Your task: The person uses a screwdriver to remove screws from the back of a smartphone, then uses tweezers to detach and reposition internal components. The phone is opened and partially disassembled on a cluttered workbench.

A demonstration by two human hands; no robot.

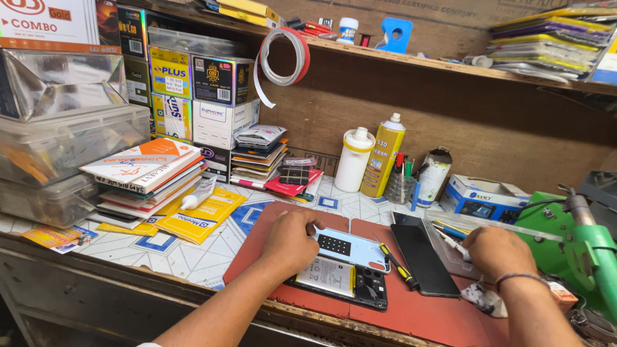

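Left hand [290, 239] presses an open phone [340, 283] lying sideways, left to right; right hand [498, 252], curled, grips a small tool [450, 241].

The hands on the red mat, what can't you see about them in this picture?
- Head view: the left hand covers part of the opened phone, so what its fingers press is hidden.
- The right hand curls over the clear tray; whatever it grips is hidden, maybe a thin tool.
- The green machine runs off the right edge.
- The screwdriver tip is too small.
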